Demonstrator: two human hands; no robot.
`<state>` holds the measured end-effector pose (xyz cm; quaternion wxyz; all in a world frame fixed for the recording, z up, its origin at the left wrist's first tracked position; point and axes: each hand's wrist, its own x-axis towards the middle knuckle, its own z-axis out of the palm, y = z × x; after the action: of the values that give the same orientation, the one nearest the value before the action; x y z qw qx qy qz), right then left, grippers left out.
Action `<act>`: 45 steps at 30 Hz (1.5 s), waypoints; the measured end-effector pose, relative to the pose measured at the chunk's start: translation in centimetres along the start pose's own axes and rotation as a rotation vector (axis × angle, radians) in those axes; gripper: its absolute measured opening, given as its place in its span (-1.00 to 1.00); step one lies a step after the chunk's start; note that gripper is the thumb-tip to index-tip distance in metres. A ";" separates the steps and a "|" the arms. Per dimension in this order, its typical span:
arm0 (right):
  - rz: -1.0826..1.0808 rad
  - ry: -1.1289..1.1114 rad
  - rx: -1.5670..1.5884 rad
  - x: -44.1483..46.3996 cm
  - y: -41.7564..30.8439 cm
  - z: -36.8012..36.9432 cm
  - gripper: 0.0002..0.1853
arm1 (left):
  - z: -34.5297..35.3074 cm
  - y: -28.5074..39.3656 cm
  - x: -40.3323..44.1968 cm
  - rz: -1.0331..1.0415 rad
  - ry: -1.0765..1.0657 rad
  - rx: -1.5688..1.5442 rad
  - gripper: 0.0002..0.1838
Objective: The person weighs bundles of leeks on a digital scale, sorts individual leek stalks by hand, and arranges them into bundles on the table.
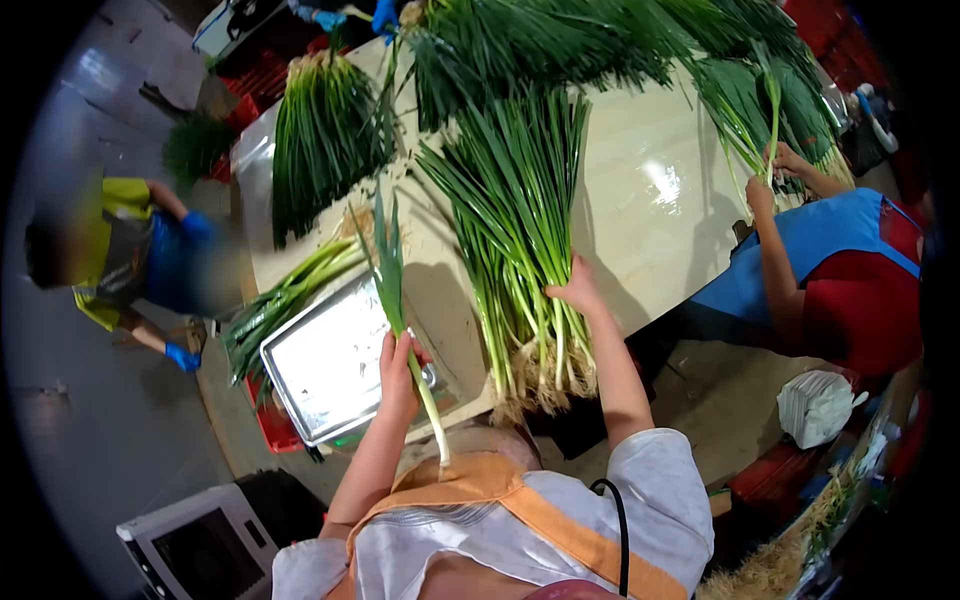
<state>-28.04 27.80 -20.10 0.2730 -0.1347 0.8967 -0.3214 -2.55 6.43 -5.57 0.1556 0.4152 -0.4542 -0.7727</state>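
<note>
In my left hand (pixel 400 370) is a single green onion (pixel 394 280), its leaves pointing up and its white stem end hanging down towards my apron. The fingers are closed round the stalk. My right hand (pixel 574 287) grips the right side of a large bunch of green onions (pixel 520 220) lying on the table (pixel 640 210). Its thumb lies over the stalks, and the other fingers are partly hidden. Shaggy roots (pixel 545 385) hang over the near table edge. Just left of my left hand sits a shiny metal tray (pixel 330 360).
More green onions lie beside the tray (pixel 290 285), at the back left (pixel 325 140) and along the far side (pixel 540 45). A co-worker in a blue apron (pixel 800 250) handles stalks at the right. Another person (pixel 120 240) stands left. Red crates (pixel 275 420) stand below the table.
</note>
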 end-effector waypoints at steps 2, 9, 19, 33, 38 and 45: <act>0.019 -0.008 0.316 -0.6 0.1 0.3 0.11 | -0.4 0.3 -0.5 0.011 -0.020 0.002 -0.83; 0.188 0.109 0.566 -5.1 0.2 -1.9 0.18 | -1.9 1.4 -1.6 0.017 -0.086 0.021 -0.77; 0.318 0.031 -0.263 -7.9 -7.5 1.3 0.33 | -1.1 0.1 -1.4 -0.005 -0.107 -0.094 -0.70; -0.024 0.196 0.601 -6.2 0.8 -6.6 -0.45 | -0.6 -0.4 -0.9 -0.005 -0.050 -0.099 -0.72; 0.166 0.102 0.320 -6.3 0.0 -3.9 -0.01 | 0.0 -1.0 -0.7 -0.008 -0.061 -0.086 -0.71; -0.020 0.044 0.072 -7.1 -0.6 0.3 0.17 | 1.3 -1.8 -0.8 -0.032 -0.079 -0.064 -0.68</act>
<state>-22.08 30.20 -17.05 0.2544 -0.1267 0.8890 -0.3590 -2.83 8.61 -6.41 0.1384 0.3862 -0.4286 -0.8050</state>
